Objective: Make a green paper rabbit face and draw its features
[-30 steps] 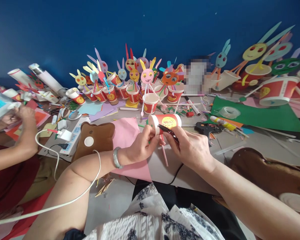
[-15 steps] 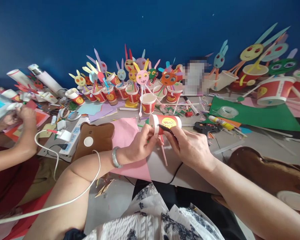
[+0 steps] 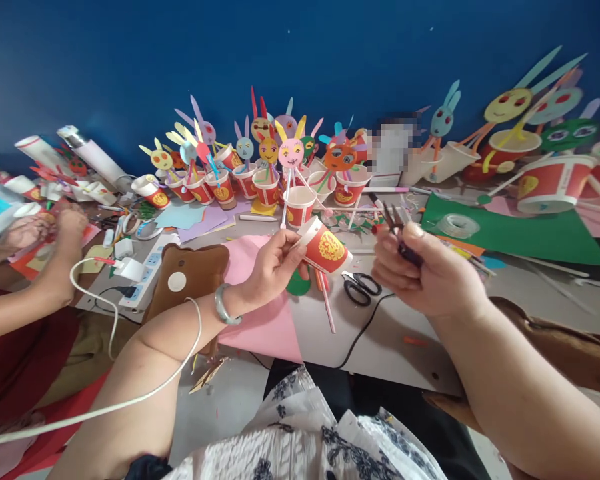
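Note:
My left hand (image 3: 279, 265) pinches a red and white paper cup (image 3: 329, 248) by its white-banded end. The cup lies tilted on its side above the table, its yellow print facing me. My right hand (image 3: 427, 267) is closed around dark-handled scissors (image 3: 405, 243), apart from the cup. Their two narrow prongs point up and are blurred. Below the cup are pink striped straws (image 3: 327, 303) and a round green paper piece (image 3: 299, 283). A second, black-handled pair of scissors (image 3: 360, 289) lies on the table between my hands.
Paper-cup rabbit figures (image 3: 291, 155) line the back. Pink paper (image 3: 260, 300) and a brown pouch (image 3: 185, 273) lie left, near a power strip (image 3: 147, 277). Green paper (image 3: 520, 230) with a tape roll (image 3: 457, 225) lies right. A co-worker's hands (image 3: 70, 223) are far left.
My right hand has drawn away from the cup to the right, carrying the dark tool. My left hand has moved slightly left and tilted the cup. The black-handled scissors are now uncovered.

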The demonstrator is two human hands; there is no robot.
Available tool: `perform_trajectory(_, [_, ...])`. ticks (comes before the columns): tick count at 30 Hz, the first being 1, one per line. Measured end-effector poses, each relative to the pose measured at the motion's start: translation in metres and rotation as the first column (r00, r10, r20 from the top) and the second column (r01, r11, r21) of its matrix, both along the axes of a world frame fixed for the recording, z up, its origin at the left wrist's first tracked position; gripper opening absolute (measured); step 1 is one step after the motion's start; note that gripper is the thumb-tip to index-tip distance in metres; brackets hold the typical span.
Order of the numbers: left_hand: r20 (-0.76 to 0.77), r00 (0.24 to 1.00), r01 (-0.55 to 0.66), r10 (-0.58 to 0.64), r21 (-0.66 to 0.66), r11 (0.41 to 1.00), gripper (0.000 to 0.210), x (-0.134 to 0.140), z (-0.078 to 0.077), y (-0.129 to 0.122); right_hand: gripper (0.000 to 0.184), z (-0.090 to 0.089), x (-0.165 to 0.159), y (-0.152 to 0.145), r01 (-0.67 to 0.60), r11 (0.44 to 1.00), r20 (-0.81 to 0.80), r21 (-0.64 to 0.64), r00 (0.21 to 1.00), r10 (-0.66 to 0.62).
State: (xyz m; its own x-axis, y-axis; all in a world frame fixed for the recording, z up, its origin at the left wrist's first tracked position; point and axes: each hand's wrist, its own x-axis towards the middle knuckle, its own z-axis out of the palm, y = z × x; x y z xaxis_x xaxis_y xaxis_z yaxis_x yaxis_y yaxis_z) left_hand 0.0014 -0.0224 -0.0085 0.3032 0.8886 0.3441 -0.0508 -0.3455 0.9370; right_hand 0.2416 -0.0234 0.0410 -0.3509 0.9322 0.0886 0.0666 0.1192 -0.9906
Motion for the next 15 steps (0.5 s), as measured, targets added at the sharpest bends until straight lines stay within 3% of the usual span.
perform_trajectory(2, [-0.014, 1.0, -0.007, 0.007, -0.002, 1.0, 0.029, -0.001, 0.001, 0.001, 0.044, -0.008, -0.008, -0.006, 0.021, 0.994, 0.127, 0.103, 0.991, -0.034])
perform_trajectory(3, [-0.026, 1.0, -0.013, 0.013, 0.002, 1.0, 0.028, -0.002, 0.002, 0.001, 0.042, -0.013, -0.011, -0.009, 0.09, 0.968, 0.259, 0.235, 0.954, -0.152])
perform_trajectory(5, [-0.052, 0.998, -0.033, 0.034, 0.022, 0.999, 0.026, -0.003, 0.001, 0.0, 0.04, -0.023, -0.017, -0.013, 0.163, 0.823, 0.422, 0.544, 0.795, -0.437])
perform_trajectory(7, [-0.075, 0.996, -0.046, 0.049, 0.038, 0.998, 0.026, -0.003, 0.001, -0.001, 0.039, -0.03, -0.019, -0.015, 0.125, 0.71, 0.48, 0.693, 0.654, -0.584])
perform_trajectory(8, [-0.081, 0.995, -0.05, 0.053, 0.045, 0.998, 0.026, -0.003, 0.0, -0.002, 0.039, -0.032, -0.019, -0.015, 0.101, 0.688, 0.498, 0.719, 0.615, -0.611])
perform_trajectory(10, [-0.095, 0.994, -0.05, 0.056, 0.06, 0.997, 0.028, -0.002, -0.001, -0.003, 0.041, -0.033, -0.018, -0.015, 0.074, 0.687, 0.526, 0.723, 0.584, -0.618])
perform_trajectory(15, [-0.147, 0.988, -0.033, 0.055, 0.15, 0.988, 0.024, -0.001, 0.001, -0.007, 0.042, -0.032, -0.018, -0.014, 0.058, 0.729, 0.558, 0.682, 0.603, -0.57])
